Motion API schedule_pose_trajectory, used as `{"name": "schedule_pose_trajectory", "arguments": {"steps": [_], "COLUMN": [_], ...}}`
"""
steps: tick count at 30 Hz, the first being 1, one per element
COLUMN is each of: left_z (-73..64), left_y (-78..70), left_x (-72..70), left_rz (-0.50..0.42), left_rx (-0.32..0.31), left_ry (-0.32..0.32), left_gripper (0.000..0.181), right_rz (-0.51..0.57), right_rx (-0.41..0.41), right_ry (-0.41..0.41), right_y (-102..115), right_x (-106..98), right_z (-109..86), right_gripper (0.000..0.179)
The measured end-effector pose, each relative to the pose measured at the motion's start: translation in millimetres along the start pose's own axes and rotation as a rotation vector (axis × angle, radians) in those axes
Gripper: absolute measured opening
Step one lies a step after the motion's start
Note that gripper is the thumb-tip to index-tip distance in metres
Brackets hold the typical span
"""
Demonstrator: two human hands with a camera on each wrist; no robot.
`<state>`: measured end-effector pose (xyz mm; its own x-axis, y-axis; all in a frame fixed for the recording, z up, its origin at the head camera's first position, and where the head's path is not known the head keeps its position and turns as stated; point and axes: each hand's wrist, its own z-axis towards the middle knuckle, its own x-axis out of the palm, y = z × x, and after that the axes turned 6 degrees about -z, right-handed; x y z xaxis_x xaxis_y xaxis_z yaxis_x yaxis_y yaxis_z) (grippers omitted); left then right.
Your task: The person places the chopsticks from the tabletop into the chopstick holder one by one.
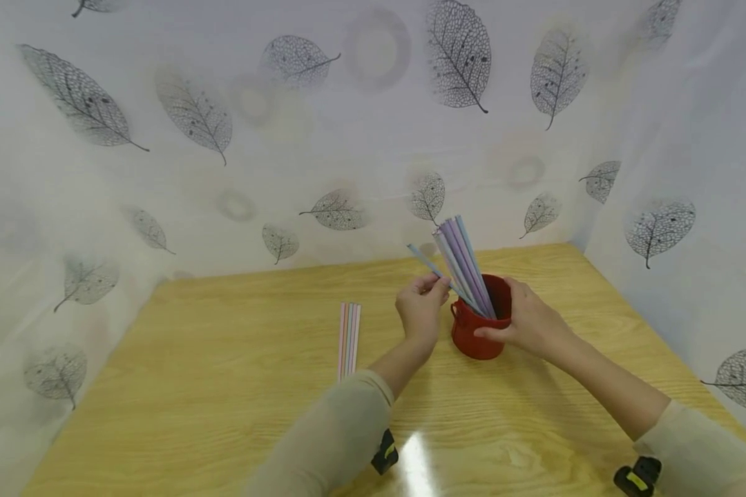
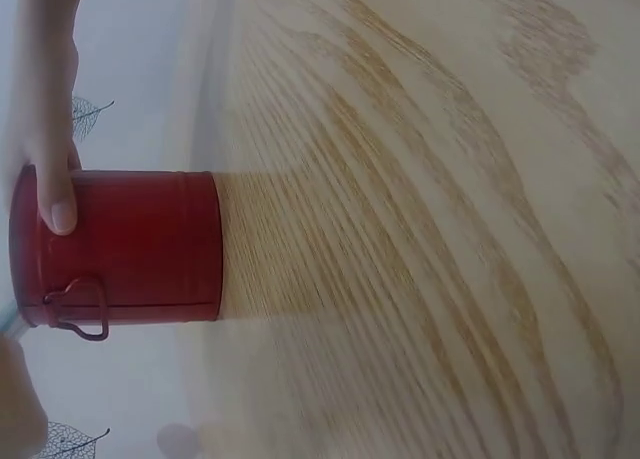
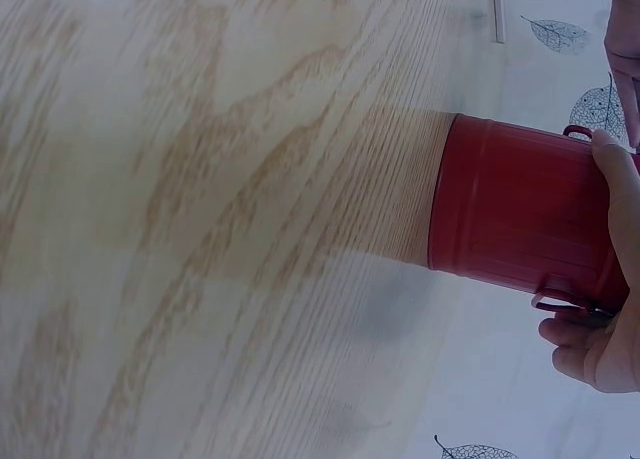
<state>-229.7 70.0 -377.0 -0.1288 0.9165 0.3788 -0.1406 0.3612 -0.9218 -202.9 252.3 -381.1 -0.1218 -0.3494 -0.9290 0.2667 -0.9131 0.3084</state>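
Observation:
A small red metal bucket (image 1: 477,344) with side handles stands on the table, a bundle of pastel straws (image 1: 463,266) leaning out of it to the left. My right hand (image 1: 534,319) grips the bucket from the right, thumb across its front and fingers round the far side. Left of the rim, my left hand (image 1: 424,307) pinches one blue straw (image 1: 424,258), its lower end at the bucket's mouth beside the bundle. In the right wrist view the right hand (image 3: 622,239) holds the bucket (image 3: 525,207) near its rim.
Several more straws (image 1: 349,338) lie side by side on the wooden table (image 1: 236,373), left of the left forearm, which covers their near ends. A leaf-patterned curtain (image 1: 373,138) hangs behind and along the sides of the table.

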Motion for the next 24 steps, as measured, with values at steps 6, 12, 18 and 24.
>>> {"name": "schedule_pose_trajectory", "arguments": {"steps": [6, 12, 18, 24], "left_z": [-3.1, -1.5, 1.1, 4.6], "left_y": [9.6, 14.9, 12.3, 11.1], "left_x": [-2.5, -9.5, -17.0, -29.5], "left_rz": [0.015, 0.005, 0.016, 0.109], "left_rx": [-0.076, -0.129, -0.247, -0.361], "left_ry": [0.062, 0.065, 0.126, 0.235], "left_gripper": [0.019, 0.021, 0.025, 0.022], "right_rz": [0.016, 0.012, 0.014, 0.023], "right_rx": [0.0, 0.014, 0.015, 0.029], "right_ry": [-0.008, 0.002, 0.018, 0.029], "right_y": [0, 0, 2, 0], "right_x": [0, 0, -1, -1], "right_z": [-0.9, -0.4, -0.2, 0.5], "right_gripper": [0.105, 0.108, 0.108, 0.109]}}
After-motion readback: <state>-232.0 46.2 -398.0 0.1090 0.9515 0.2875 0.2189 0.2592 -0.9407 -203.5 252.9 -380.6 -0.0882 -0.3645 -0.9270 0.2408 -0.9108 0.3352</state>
